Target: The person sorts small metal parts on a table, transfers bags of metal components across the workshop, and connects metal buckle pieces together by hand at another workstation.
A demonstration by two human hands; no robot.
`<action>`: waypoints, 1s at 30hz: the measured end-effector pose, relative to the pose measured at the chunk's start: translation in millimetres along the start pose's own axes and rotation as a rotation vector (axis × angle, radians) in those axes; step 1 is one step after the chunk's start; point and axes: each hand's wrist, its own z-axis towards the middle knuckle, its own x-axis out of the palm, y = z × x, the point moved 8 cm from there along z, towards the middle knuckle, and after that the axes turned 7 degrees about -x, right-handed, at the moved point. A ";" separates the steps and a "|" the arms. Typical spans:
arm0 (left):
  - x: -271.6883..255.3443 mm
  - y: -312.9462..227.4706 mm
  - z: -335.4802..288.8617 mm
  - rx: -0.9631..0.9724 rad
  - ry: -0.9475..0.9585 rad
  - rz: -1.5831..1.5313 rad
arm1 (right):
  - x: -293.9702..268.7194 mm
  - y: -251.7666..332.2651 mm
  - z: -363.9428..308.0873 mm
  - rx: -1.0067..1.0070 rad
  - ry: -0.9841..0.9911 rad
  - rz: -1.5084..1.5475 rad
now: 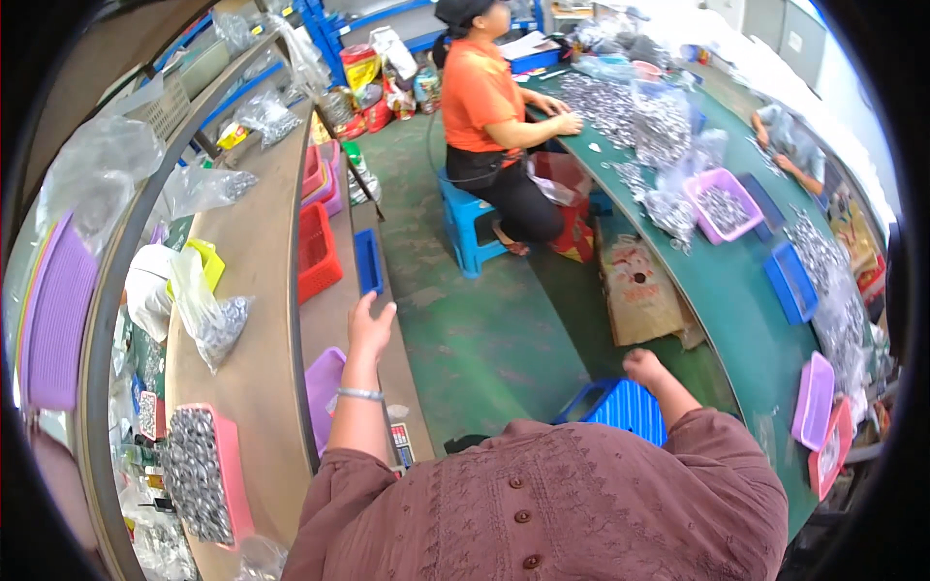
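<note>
Hovering near the blue tray, the left hand, spread and empty, seems mid-reach, needing closer approach; right hand loosely curled, contents unclear.

Person in orange shirt on blue stool; purple trays stacked far left; pink basket of shiny parts.

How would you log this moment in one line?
left grip: open, near blue tray; right grip: curled, contents unclear; co-worker: seated on blue stool
</note>
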 end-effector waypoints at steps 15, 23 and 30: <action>33.2 -119.6 465.9 0.126 0.066 -0.027 | 104.4 384.0 247.4 -0.454 0.189 -0.176; 81.7 -163.3 707.8 0.234 0.123 0.329 | 134.7 532.1 482.8 -0.524 0.201 0.094; 95.4 -179.9 937.4 0.219 0.194 0.314 | 114.5 596.9 646.3 -0.331 -0.014 0.260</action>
